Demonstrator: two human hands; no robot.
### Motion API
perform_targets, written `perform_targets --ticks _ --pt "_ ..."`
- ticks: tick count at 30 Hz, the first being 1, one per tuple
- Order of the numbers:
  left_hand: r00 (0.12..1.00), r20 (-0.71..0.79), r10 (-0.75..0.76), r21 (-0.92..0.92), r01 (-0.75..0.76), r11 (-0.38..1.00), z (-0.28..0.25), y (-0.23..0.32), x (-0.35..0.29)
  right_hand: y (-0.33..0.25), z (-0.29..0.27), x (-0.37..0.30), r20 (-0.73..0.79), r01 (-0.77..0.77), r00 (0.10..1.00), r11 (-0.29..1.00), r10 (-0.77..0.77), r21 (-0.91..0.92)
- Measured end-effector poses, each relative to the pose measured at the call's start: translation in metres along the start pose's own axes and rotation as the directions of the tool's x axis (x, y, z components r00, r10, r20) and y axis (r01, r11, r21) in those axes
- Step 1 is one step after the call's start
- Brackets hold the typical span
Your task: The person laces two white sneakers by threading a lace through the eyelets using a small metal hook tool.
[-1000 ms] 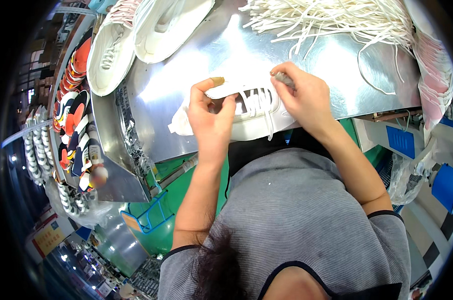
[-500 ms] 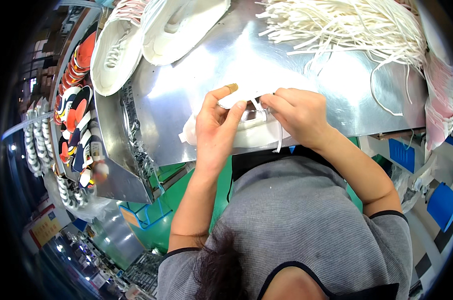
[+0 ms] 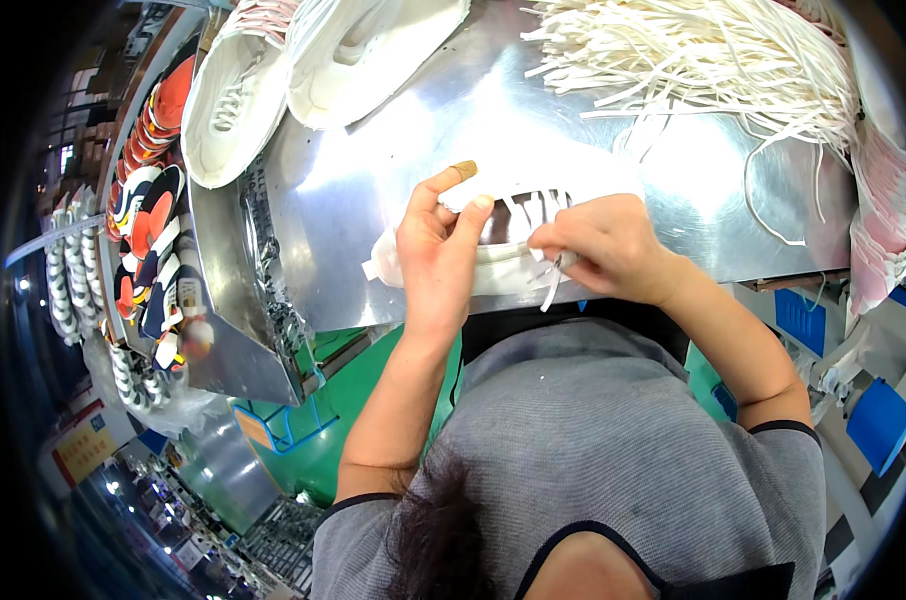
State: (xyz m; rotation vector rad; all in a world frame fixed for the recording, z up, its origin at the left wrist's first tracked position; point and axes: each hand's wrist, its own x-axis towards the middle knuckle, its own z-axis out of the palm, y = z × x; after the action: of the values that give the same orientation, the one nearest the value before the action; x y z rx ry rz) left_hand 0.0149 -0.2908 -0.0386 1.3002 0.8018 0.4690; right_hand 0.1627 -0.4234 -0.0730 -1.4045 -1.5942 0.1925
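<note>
A white shoe upper [image 3: 500, 272] lies at the near edge of the metal table, its lacing opening turned up. My left hand [image 3: 436, 245] grips the upper's left part, thumb on the near side and a tan-wrapped fingertip stretched over the far side. Several strands of white shoelace [image 3: 536, 208] cross the opening. At the right end of that opening, my right hand [image 3: 613, 245] is closed in a pinch on the lace. A loose lace end [image 3: 551, 290] hangs below its fingers. The curled fingers hide part of the upper.
A heap of white laces [image 3: 693, 65] covers the table's far right. White shoe uppers [image 3: 231, 115] stand at the far left. Beyond the metal table's [image 3: 333, 280] left side are stacked red and dark shoe parts [image 3: 153, 240]. Pinkish-white pieces [image 3: 885, 210] are piled at the right.
My right hand has moved slightly right and toward me, drawing the lace across the opening. More lace strands now show there. My left hand stays nearly in place.
</note>
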Motion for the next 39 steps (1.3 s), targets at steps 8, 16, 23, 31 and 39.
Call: perform_targets --ticks 8,16,23,31,39 --pt "0.962 0.14 0.236 0.576 -0.273 0.77 -0.002 0.027 -0.027 -0.008 -0.001 -0.004 -0.444 -0.387 0.775 0.894 0.449 0.228" --pt "0.79 0.44 0.427 0.724 -0.593 0.352 0.016 0.004 -0.032 -0.052 0.006 -0.045 -0.12 -0.773 0.595 0.607 0.795 0.183" --pt "0.73 0.381 0.568 0.654 -0.647 0.392 0.016 0.009 -0.025 -0.067 0.005 -0.06 0.475 -0.709 0.599 0.151 0.644 0.689" --pt "0.874 0.468 0.131 0.848 -0.486 0.213 0.016 0.019 -0.017 -0.034 -0.015 -0.017 -0.114 -0.5 0.748 0.669 0.653 0.549" --pt "0.892 0.443 0.087 0.707 -0.408 0.578 0.011 0.013 -0.011 -0.014 0.006 -0.008 -0.393 -0.421 0.761 0.854 0.516 0.306"
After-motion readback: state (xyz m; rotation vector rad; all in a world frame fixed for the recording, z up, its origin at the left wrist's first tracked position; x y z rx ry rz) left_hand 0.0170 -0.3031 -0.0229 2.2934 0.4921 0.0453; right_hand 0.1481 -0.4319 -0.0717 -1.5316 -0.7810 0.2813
